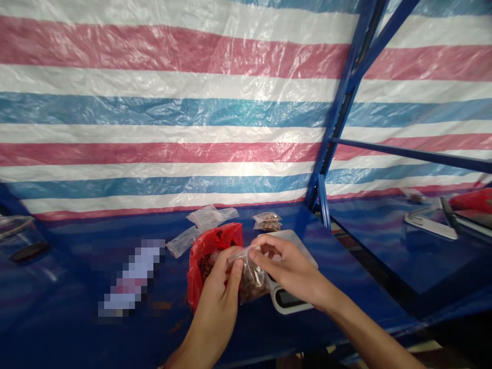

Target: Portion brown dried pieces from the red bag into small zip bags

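Observation:
Between my two hands is a small clear zip bag [254,281], partly filled with brown pieces too blurred to name. My left hand [225,287] pinches the left end of its top edge. At the right end, the thumb and fingers of my right hand [279,259] close on the same edge. Just behind my left hand, a red plastic bag [197,261] stands with its mouth wide, brown pieces inside. Under and behind my right hand lies a white digital scale [294,307], its dark display facing me.
Flat clear bags [207,218] lie behind the red bag, and filled small bags [268,221] lie behind the scale. A pixelated pale item [132,279] and a clear container [23,238] are at left. A blue post [338,118] rises at right; another white device [430,226] is beyond.

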Motion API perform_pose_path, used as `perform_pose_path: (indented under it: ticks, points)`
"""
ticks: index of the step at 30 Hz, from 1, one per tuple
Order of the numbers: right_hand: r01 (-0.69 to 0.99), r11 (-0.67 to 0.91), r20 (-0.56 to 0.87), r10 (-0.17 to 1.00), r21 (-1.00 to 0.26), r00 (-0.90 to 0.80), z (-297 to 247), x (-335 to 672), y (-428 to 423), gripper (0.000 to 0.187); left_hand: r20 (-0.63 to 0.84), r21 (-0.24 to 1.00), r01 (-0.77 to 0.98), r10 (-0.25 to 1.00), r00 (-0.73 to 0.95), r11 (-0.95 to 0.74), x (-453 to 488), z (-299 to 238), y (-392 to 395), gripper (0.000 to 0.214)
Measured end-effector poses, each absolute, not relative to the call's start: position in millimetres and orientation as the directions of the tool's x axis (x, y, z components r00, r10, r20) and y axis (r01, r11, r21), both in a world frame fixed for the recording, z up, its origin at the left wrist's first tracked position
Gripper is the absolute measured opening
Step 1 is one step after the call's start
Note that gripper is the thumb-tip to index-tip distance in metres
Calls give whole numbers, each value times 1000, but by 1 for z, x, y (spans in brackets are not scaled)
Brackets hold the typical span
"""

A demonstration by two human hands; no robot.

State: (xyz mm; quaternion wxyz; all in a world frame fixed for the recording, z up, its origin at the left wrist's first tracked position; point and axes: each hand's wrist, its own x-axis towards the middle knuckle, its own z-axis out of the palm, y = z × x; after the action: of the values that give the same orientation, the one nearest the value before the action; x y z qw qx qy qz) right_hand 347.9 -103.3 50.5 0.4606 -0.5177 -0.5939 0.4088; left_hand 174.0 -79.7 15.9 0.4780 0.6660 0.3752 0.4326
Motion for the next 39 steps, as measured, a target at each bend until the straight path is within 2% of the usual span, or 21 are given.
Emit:
perform_pose_path:
  ticks: [7,11,18,29,35,39]
  points:
    - [249,130,138,990,-960,16,44,340,-105,38,188,976,36,908,374,-217,176,14,-74,37]
    - [226,173,185,982,-959,34,43,339,-103,35,198,978,-4,924,328,-208,178,14,-73,32]
    - [194,149,161,986,-970,48,42,332,-97,32,221,975,-40,936,276,-218,175,14,-72,30]
    - [290,210,233,971,-934,48,43,324,-96,28,228,970,18,936,269,-242,167,19,-74,31]
    - [341,251,286,957,-906,55,42,321,-100,26,204,978,-16,936,286,-209,167,18,-74,30]
    - [325,244,269,963,-914,31,39,320,-100,26,183,983,-47,942,281,-177,168,16,-74,29]
